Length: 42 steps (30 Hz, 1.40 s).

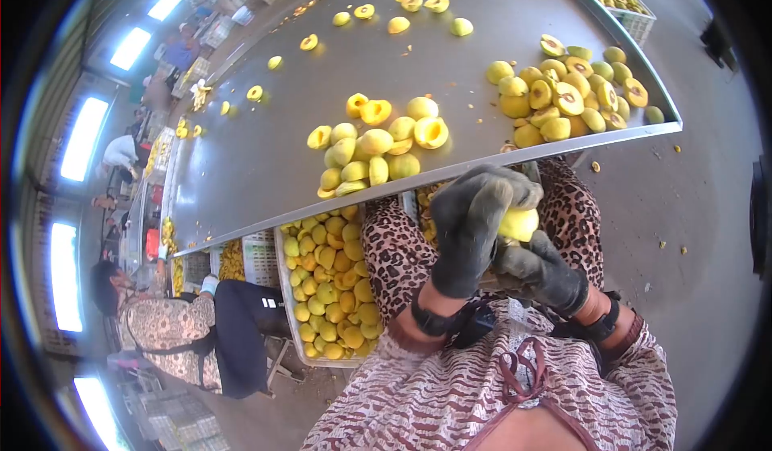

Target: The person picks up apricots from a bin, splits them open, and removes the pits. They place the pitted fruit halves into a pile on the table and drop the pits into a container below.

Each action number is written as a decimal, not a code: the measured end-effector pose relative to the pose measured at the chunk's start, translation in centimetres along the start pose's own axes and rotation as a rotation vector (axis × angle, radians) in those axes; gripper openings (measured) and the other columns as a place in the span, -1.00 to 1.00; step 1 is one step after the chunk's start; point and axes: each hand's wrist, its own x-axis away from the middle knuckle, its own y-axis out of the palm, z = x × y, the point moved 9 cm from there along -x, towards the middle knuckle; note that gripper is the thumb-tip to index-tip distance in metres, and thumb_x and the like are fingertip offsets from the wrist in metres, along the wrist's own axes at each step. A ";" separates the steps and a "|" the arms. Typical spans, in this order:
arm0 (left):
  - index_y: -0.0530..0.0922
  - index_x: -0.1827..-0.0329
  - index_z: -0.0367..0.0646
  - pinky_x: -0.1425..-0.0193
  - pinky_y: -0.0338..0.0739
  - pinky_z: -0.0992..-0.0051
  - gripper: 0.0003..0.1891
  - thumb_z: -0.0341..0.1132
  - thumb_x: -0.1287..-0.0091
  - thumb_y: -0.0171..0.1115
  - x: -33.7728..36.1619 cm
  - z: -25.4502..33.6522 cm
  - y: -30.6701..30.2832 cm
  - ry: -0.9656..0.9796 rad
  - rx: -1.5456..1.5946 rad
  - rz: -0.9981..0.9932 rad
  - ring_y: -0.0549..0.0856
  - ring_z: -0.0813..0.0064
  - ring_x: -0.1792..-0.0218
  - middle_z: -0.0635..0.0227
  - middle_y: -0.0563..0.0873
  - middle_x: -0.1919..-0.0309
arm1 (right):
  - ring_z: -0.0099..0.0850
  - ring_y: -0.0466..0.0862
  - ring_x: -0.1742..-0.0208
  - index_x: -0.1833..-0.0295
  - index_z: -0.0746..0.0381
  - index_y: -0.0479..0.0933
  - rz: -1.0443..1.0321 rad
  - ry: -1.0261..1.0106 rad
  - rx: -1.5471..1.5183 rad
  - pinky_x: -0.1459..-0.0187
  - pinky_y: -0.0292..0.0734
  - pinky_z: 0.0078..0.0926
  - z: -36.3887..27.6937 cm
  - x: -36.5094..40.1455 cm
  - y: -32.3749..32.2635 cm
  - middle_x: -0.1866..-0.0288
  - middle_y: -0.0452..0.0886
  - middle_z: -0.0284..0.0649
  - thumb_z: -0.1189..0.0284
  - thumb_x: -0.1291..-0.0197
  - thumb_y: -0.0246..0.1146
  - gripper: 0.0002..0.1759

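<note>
2 gloved hands meet over the lap, just below the bench (265,129) edge. Left hand (470,226) has its fingers wrapped down over the top of a yellow peach (519,224), grasping it. Right hand (540,272) sits under it, fingers clenched up against the fruit's underside; cannot tell if it holds anything else. The peach is off the bench, in the air between both hands, above the leopard-print knees.

The bench edge runs as a diagonal from lower left to upper right, right above the hands. 1 pile of halved peaches (378,149) lies at that edge, near the left hand. A 2nd pile (563,97) fills the right corner of the bench. Loose halves are scattered farther back, with bare metal between them. Open grey floor (691,234) is to the right.

1 white crate (279,258), full of yellow fruit, stands under the bench edge, left of the knees. Another crate (639,21) with fruit sits past the bench's far right corner. A co-worker (185,330) sits at the left.
</note>
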 end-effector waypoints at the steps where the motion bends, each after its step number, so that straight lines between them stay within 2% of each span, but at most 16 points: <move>1: 0.62 0.35 -0.35 0.11 0.58 0.40 -0.75 -0.35 -0.41 0.12 0.1 -0.6 0.1 -0.001 0.004 0.008 0.70 0.38 0.27 0.23 0.72 0.34 | -0.39 0.64 -0.05 -0.37 0.27 0.33 -0.027 0.064 -0.140 -0.03 0.62 -0.43 0.2 0.0 0.0 -0.10 0.57 -0.20 0.16 -0.35 0.23 -0.40; 4: 0.63 0.34 -0.32 0.12 0.58 0.41 -0.76 -0.32 -0.41 0.14 -0.9 0.8 0.6 0.096 -0.116 -0.004 0.69 0.40 0.29 0.25 0.71 0.35 | -0.34 0.63 -0.10 -0.36 0.28 0.30 -0.039 0.139 -0.112 -0.09 0.60 -0.31 0.0 0.0 -1.3 -0.14 0.55 -0.17 0.20 -0.35 0.24 -0.41; 6: 0.61 0.39 -0.35 0.13 0.61 0.36 -0.65 -0.26 -0.46 0.05 -1.0 4.1 2.2 0.446 -0.490 -0.108 0.71 0.32 0.29 0.19 0.71 0.36 | -0.37 0.62 -0.08 -0.35 0.28 0.31 -0.009 0.041 -0.061 -0.09 0.58 -0.36 -0.9 -0.3 -0.3 -0.13 0.55 -0.19 0.21 -0.36 0.23 -0.42; 8: 0.62 0.30 -0.32 0.08 0.60 0.39 -0.74 -0.27 -0.43 0.16 -1.4 2.8 1.4 0.341 -0.327 -0.114 0.69 0.36 0.27 0.24 0.70 0.35 | -0.45 0.57 -0.09 -0.33 0.28 0.34 -0.067 -0.106 0.034 -0.08 0.52 -0.50 -2.6 -0.9 0.5 -0.11 0.54 -0.24 0.20 -0.38 0.20 -0.46; 10: 0.61 0.30 -0.36 0.08 0.60 0.39 -0.70 -0.25 -0.44 0.15 -2.1 -1.5 0.4 -0.094 0.227 -0.058 0.70 0.36 0.27 0.20 0.70 0.35 | -0.49 0.52 -0.15 -0.36 0.28 0.33 -0.133 -0.044 -0.085 -0.08 0.49 -0.55 -1.3 -2.2 -0.2 -0.15 0.52 -0.27 0.20 -0.39 0.19 -0.44; 12: 0.61 0.31 -0.38 0.06 0.62 0.37 -0.68 -0.24 -0.45 0.14 -2.4 -1.9 -0.5 -0.065 0.190 -0.054 0.70 0.37 0.28 0.17 0.70 0.37 | -0.60 0.53 -0.05 -0.37 0.25 0.34 0.012 -0.082 0.081 0.02 0.51 -0.56 -2.2 -2.9 -1.0 -0.10 0.54 -0.37 0.22 -0.36 0.24 -0.43; 16: 0.63 0.30 -0.32 0.14 0.63 0.37 -0.58 -0.08 -0.48 0.11 -3.2 0.9 -0.1 0.197 -0.015 -0.234 0.71 0.35 0.29 0.15 0.71 0.36 | -0.66 0.52 0.19 -0.30 0.19 0.43 -0.158 0.120 -0.005 0.25 0.46 -0.61 -0.1 -4.2 -1.4 0.16 0.60 -0.40 0.20 -0.29 0.36 -0.44; 20: 0.57 0.15 -0.26 0.00 0.58 0.27 -0.47 0.11 -0.54 -0.07 -5.1 -1.5 -6.6 -0.126 0.202 0.303 0.69 0.23 0.24 0.12 0.71 0.29 | -0.65 0.50 0.14 -0.19 0.28 0.50 -0.195 -0.123 0.050 0.11 0.45 -0.63 -1.4 -5.1 0.0 0.14 0.59 -0.43 0.29 -0.38 0.24 -0.62; 22: 0.58 0.19 -0.25 -0.06 0.57 0.25 -0.58 -0.02 -0.54 0.02 -7.4 -3.2 -13.5 -0.169 -0.023 0.488 0.69 0.27 0.17 0.19 0.72 0.25 | -0.63 0.49 0.14 -0.16 0.32 0.51 0.016 -0.232 0.249 0.11 0.46 -0.56 -0.9 -5.2 -2.3 0.17 0.58 -0.42 0.30 -0.41 0.19 -0.64; 26: 0.65 0.15 -0.26 -0.06 0.56 0.29 -0.77 -0.26 -0.39 0.17 -13.3 -10.7 -20.5 0.117 -1.516 -0.177 0.68 0.17 0.10 0.13 0.73 0.23 | -0.48 0.52 0.33 0.05 0.36 0.54 0.097 -0.096 0.598 0.26 0.46 -0.39 3.9 -5.3 -6.9 0.38 0.56 -0.22 0.29 -0.37 0.19 -0.70; 28: 0.65 0.19 -0.22 -0.03 0.51 0.20 -0.79 -0.25 -0.32 0.22 -12.6 -15.0 -20.8 0.025 -1.399 -0.406 0.64 0.04 0.11 0.05 0.69 0.25 | -0.46 0.52 0.35 0.09 0.36 0.53 0.131 -0.112 0.583 0.26 0.46 -0.39 3.3 -4.8 -7.6 0.41 0.55 -0.20 0.29 -0.36 0.20 -0.70; 30: 0.66 0.13 -0.19 -0.04 0.51 0.19 -0.77 -0.24 -0.27 0.26 -13.1 -18.7 -20.1 -0.322 -1.496 -0.919 0.64 0.03 0.07 0.05 0.70 0.22 | -0.44 0.52 0.37 0.12 0.37 0.52 0.168 -0.122 0.569 0.26 0.47 -0.38 2.6 -4.3 -8.5 0.43 0.54 -0.18 0.28 -0.36 0.20 -0.69; 33: 0.68 0.22 -0.15 -0.02 0.53 0.14 -0.74 -0.13 -0.29 0.22 -17.2 -18.3 -13.7 -0.230 -1.686 -0.835 0.66 0.08 0.10 0.09 0.72 0.27 | -0.49 0.50 0.37 0.10 0.36 0.52 0.221 -0.032 0.398 0.27 0.46 -0.40 2.6 -3.7 -10.2 0.43 0.53 -0.22 0.27 -0.37 0.20 -0.69; 34: 0.67 0.19 -0.13 -0.02 0.53 0.13 -0.76 -0.17 -0.22 0.28 -18.9 -19.2 -12.7 -0.090 -1.539 -0.557 0.65 0.07 0.09 0.10 0.71 0.23 | -0.49 0.50 0.37 0.10 0.36 0.52 0.227 -0.036 0.403 0.27 0.46 -0.40 2.7 -3.9 -10.4 0.43 0.53 -0.22 0.27 -0.37 0.20 -0.69; 37: 0.55 -0.26 -0.01 -0.46 0.32 0.28 -0.46 -0.35 -0.13 0.34 -19.8 -21.3 -2.1 0.275 -1.199 -0.710 0.44 0.15 -0.37 0.18 0.49 -0.34 | -0.60 0.45 0.35 0.07 0.33 0.51 0.300 -0.026 0.316 0.29 0.44 -0.48 2.0 -3.8 -11.5 0.41 0.50 -0.32 0.30 -0.39 0.20 -0.72; 42: 0.53 -0.29 0.06 -0.46 0.33 0.29 -0.38 -0.42 -0.08 0.38 -20.5 -26.2 0.2 0.140 -1.160 -0.903 0.46 0.16 -0.35 0.25 0.49 -0.35 | -0.61 0.42 0.38 0.08 0.34 0.49 0.375 -0.072 0.388 0.33 0.41 -0.53 -0.1 -2.1 -12.4 0.41 0.47 -0.39 0.29 -0.40 0.18 -0.71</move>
